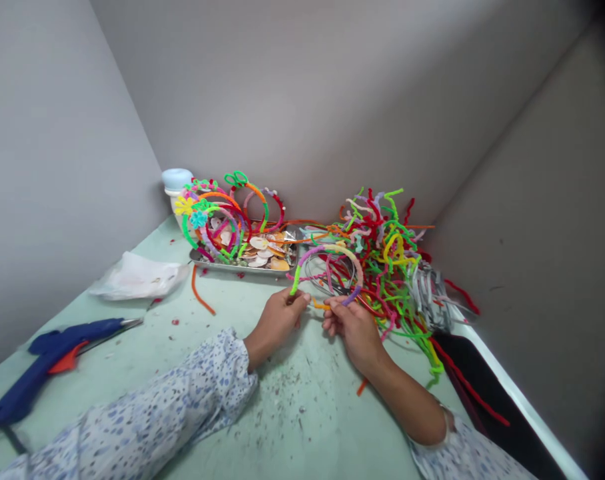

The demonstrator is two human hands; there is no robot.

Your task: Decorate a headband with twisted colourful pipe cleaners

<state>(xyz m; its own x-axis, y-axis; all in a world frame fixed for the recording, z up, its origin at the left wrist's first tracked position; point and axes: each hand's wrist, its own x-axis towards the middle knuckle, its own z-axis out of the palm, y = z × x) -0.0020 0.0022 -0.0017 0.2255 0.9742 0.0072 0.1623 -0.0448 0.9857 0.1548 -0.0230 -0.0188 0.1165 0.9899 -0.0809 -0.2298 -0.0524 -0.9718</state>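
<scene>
Between my two hands stands a headband [327, 249] wrapped in green, purple, cream, pink and violet pipe cleaner. My left hand [278, 319] is closed on its green end. At the other end, my right hand [355, 328] pinches the violet part together with an orange pipe cleaner [320, 305]. That orange piece reaches across the gap toward my left fingers. A loose orange tip [362, 387] shows below my right hand; whether it belongs to the same piece is hidden.
A metal tray [242, 268] holds shells and finished headbands [217, 220]. Tangled pipe cleaners [382, 260] and a grey wire bundle [429, 297] lie at right. At left are a blue glue gun [57, 360], a plastic bag [140, 275] and a blue-lidded container [176, 180]. Grey walls enclose the table.
</scene>
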